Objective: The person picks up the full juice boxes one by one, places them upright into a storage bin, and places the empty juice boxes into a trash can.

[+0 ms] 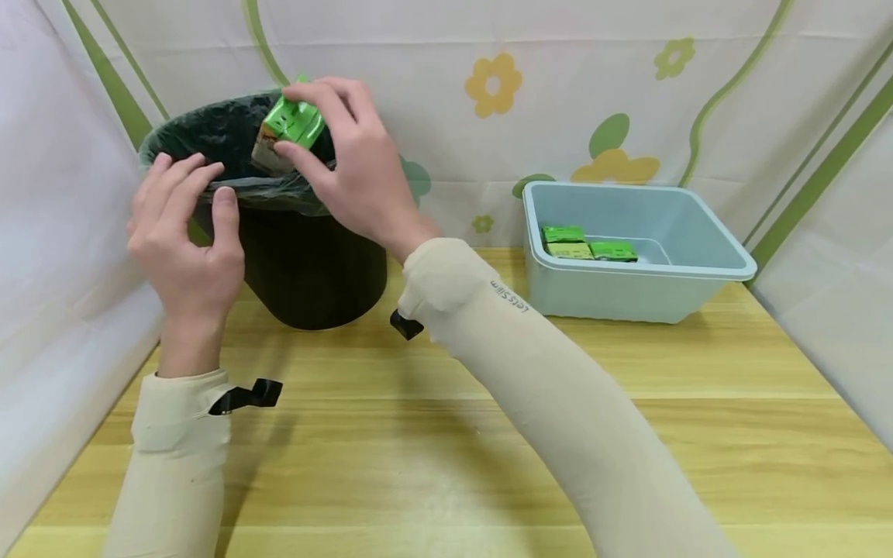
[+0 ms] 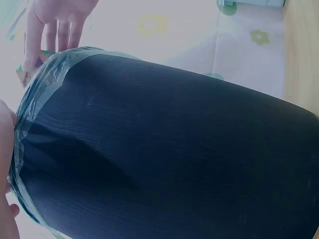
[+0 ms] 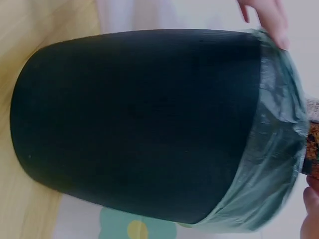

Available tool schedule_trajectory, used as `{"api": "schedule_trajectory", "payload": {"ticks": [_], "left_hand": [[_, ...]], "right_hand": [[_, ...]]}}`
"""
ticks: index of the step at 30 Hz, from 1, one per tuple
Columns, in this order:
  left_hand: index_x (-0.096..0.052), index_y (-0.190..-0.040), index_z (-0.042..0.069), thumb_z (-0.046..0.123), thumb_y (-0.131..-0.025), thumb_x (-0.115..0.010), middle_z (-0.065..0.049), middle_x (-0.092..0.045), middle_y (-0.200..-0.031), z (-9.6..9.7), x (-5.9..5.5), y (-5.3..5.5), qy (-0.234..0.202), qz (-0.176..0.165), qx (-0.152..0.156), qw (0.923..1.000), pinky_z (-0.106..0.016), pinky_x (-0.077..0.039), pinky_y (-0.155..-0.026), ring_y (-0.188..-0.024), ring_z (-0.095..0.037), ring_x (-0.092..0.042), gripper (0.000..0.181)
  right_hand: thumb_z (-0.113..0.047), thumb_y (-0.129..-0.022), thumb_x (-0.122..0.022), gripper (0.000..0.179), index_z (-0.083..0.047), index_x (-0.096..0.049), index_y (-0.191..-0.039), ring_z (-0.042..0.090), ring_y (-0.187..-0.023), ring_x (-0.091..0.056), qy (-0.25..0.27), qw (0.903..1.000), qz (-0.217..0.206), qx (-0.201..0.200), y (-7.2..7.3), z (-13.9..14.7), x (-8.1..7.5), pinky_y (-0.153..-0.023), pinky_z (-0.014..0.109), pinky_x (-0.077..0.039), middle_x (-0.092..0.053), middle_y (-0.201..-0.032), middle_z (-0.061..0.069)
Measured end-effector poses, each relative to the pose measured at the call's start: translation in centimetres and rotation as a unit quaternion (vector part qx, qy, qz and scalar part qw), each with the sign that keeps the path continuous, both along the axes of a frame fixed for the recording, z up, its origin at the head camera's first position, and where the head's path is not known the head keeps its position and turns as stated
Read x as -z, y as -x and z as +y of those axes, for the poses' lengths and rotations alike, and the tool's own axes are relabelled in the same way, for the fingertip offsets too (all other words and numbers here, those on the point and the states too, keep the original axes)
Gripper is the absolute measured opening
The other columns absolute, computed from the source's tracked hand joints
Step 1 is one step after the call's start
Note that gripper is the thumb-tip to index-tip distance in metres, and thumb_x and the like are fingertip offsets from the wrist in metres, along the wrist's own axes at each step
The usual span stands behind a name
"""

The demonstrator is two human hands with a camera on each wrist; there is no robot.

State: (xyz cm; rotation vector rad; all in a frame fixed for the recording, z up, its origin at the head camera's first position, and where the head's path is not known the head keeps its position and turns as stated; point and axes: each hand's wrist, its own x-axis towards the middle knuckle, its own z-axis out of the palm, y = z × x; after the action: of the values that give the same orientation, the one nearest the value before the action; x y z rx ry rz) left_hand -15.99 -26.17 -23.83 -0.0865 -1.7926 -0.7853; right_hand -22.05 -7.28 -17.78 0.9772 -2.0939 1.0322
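My right hand [image 1: 356, 155] pinches a small green box-shaped packet [image 1: 296, 124] between thumb and fingers, over the mouth of a black trash bin [image 1: 314, 271]. The packet is tilted, and its brown printed side [image 3: 314, 144] shows beyond the rim in the right wrist view. A thin dark green bag [image 1: 272, 194] lines the bin and folds over its rim. At the bin's near left side, my left hand [image 1: 188, 240] rests by the rim, its fingers extended and its thumb right at the bag's edge. The bottom of the bin is hidden.
To the right stands a light blue plastic basin [image 1: 628, 294] with several green packets [image 1: 561, 234] in its left part. Both containers are on a wood-grain table [image 1: 391, 465]. Behind hangs a white cloth [image 1: 432, 85] with flower prints.
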Motion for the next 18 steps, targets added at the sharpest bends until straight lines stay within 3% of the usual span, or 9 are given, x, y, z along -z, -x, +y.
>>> {"api": "schedule_trajectory", "payload": {"ticks": [4, 13, 18], "left_hand": [[-0.08, -0.121, 0.008, 0.035, -0.098, -0.062, -0.009, -0.075, -0.135, 0.0, 0.0, 0.0, 0.0, 0.001, -0.001, 1.0, -0.031, -0.033, -0.126, -0.146, -0.016, -0.055, 0.04], [-0.08, -0.121, 0.008, 0.035, -0.098, -0.062, -0.008, -0.075, -0.135, 0.0, -0.1, -0.1, -0.003, -0.001, -0.002, 1.0, -0.032, -0.033, -0.126, -0.146, -0.015, -0.055, 0.04], [-0.08, -0.122, 0.008, 0.035, -0.098, -0.062, -0.008, -0.075, -0.136, 0.0, -0.1, -0.1, -0.001, -0.004, -0.002, 1.0, -0.032, -0.032, -0.126, -0.147, -0.015, -0.054, 0.04]], "right_hand": [[-0.036, -0.105, -0.067, 0.052, -0.013, -0.057, -0.15, 0.018, -0.14, -0.051, -0.043, 0.999, 0.002, 0.015, 0.3, -0.5, 0.5, -0.114, 0.01, -0.038, -0.049, -0.152, 0.011], [-0.047, -0.104, -0.065, 0.055, -0.024, -0.053, -0.152, 0.012, -0.131, -0.054, -0.095, 0.9885, -0.115, 0.024, 0.2, -0.6, -0.5, -0.101, 0.014, -0.045, -0.048, -0.157, 0.003], [-0.049, -0.104, -0.064, 0.055, -0.024, -0.053, -0.151, 0.012, -0.127, -0.054, -0.111, 0.9849, -0.13, 0.028, 0.1, -0.5, -0.9, -0.098, 0.015, -0.046, -0.049, -0.155, 0.003]]}}
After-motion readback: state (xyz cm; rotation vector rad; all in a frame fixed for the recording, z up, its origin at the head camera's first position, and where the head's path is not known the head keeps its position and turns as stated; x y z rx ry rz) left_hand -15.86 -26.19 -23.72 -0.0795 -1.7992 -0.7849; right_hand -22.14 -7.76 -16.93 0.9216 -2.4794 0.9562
